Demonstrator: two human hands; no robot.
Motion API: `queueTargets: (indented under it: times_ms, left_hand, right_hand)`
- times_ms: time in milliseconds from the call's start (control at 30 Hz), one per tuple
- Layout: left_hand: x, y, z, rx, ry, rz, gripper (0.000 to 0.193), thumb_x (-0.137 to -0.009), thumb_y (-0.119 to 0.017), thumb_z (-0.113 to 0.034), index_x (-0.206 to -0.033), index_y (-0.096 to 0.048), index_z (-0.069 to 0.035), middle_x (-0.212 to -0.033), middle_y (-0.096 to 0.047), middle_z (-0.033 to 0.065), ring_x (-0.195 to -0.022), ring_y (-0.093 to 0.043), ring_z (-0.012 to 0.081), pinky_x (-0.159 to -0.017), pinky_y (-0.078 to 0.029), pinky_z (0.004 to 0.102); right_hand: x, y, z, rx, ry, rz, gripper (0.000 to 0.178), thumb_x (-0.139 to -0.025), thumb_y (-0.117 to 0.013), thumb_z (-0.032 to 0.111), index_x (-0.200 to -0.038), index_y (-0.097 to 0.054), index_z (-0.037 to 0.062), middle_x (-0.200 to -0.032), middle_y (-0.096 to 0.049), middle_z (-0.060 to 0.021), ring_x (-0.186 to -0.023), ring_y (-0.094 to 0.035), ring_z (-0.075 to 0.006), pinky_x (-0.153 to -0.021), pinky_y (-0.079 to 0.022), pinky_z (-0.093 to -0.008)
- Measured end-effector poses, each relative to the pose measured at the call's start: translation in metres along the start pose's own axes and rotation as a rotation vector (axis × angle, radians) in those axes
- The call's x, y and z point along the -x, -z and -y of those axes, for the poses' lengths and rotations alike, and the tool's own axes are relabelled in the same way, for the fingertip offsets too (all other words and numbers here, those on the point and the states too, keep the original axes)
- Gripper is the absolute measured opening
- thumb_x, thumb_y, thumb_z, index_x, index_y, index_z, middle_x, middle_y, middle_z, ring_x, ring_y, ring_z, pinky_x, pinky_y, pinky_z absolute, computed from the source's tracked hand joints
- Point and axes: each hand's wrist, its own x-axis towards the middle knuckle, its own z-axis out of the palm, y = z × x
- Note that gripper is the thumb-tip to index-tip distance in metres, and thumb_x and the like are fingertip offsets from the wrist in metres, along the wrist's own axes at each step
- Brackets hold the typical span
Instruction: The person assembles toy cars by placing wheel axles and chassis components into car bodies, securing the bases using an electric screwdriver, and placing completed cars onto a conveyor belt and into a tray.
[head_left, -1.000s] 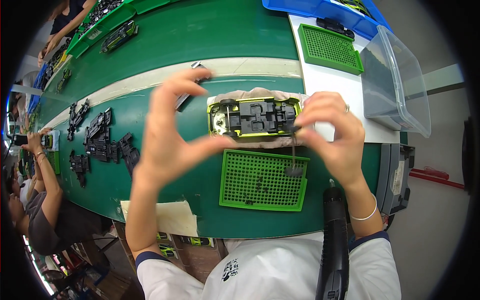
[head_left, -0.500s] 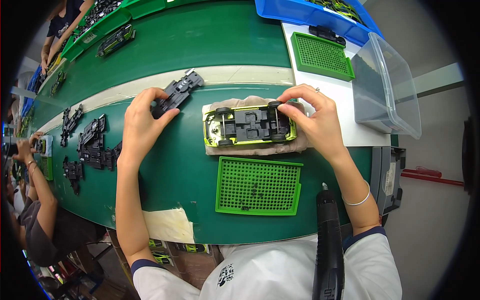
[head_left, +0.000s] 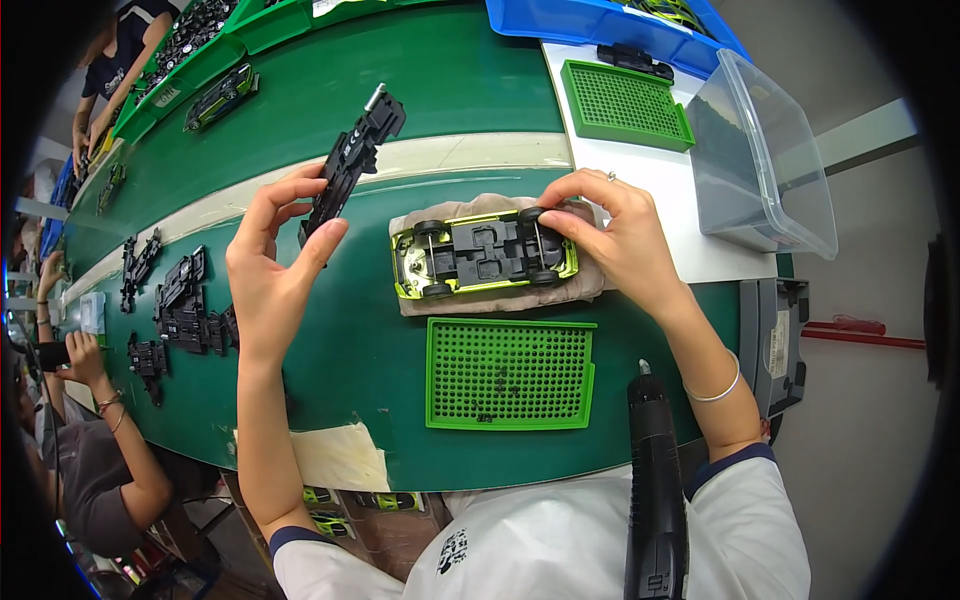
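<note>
Head view: left hand [head_left: 268, 262] has lifted the black chassis piece [head_left: 352, 162] off the bench [head_left: 340, 340], pinched in its fingers, while right-hand fingers [head_left: 575, 215] still steady the green toy car [head_left: 485, 253] beneath them.

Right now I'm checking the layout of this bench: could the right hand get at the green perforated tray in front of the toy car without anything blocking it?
Probably yes. The right hand rests on the upturned toy car, and the green perforated tray lies just beside it with bare belt between. The left hand holds a black chassis part off to the side.
</note>
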Motion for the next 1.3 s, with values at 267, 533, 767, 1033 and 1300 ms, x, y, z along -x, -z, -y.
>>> queueTargets:
  times_ms: [267, 533, 767, 1033, 1300]
  left_hand:
    - [0.001, -0.006, -0.001, -0.035, -0.085, 0.075, 0.030, -0.074, -0.068, -0.006, -0.102, -0.058, 0.000, -0.113, -0.060, 0.0121, -0.103, -0.055, 0.0186, -0.090, -0.039, 0.0304]
    - [0.001, 0.000, 0.003, 0.194, 0.001, 0.052, 0.033, -0.084, -0.059, -0.015, -0.112, -0.053, 0.003, -0.122, -0.052, 0.0171, -0.112, -0.050, 0.0211, -0.098, -0.035, 0.0339]
    - [0.001, -0.013, -0.010, 0.118, -0.174, 0.145, 0.035, -0.066, -0.071, -0.003, -0.099, -0.061, -0.001, -0.117, -0.058, 0.0141, -0.109, -0.052, 0.0242, -0.096, -0.036, 0.0354]
    - [0.003, -0.037, -0.024, -0.254, -0.365, 0.333, 0.039, -0.059, -0.076, -0.011, -0.097, -0.064, -0.008, -0.112, -0.060, 0.0061, -0.100, -0.052, 0.0274, -0.085, -0.041, 0.0375]
    - [0.003, -0.045, -0.027, -0.331, -0.403, 0.404, 0.041, -0.056, -0.074, -0.009, -0.096, -0.065, -0.006, -0.113, -0.060, 0.0089, -0.099, -0.052, 0.0281, -0.084, -0.042, 0.0375]
  right_hand:
    - [0.008, 0.011, 0.005, 0.017, -0.013, 0.025, 0.017, -0.075, -0.064, 0.005, -0.091, -0.061, -0.0002, -0.088, -0.063, -0.0089, -0.080, -0.059, -0.0190, -0.075, -0.046, -0.0285]
    - [0.036, 0.038, 0.024, -0.227, 0.141, 0.167, 0.038, -0.063, -0.078, 0.016, -0.094, -0.061, 0.0042, -0.102, -0.061, -0.0113, -0.098, -0.058, -0.0255, -0.087, -0.044, -0.0343]
    - [0.049, 0.068, 0.030, -0.789, 0.437, 1.142, 0.039, -0.073, -0.073, 0.035, -0.100, -0.067, 0.0080, -0.109, -0.061, -0.0085, -0.095, -0.058, -0.0223, -0.090, -0.034, -0.0381]
    - [0.063, 0.062, 0.032, -0.653, 0.460, 1.290, 0.040, -0.073, -0.068, 0.020, -0.111, -0.056, 0.0116, -0.101, -0.058, 0.0007, -0.090, -0.055, -0.0165, -0.086, -0.036, -0.0329]
    - [0.063, 0.070, 0.021, -0.811, 0.529, 1.218, 0.032, -0.076, -0.064, 0.016, -0.107, -0.059, 0.0096, -0.096, -0.059, -0.0003, -0.083, -0.056, -0.0177, -0.084, -0.037, -0.0329]
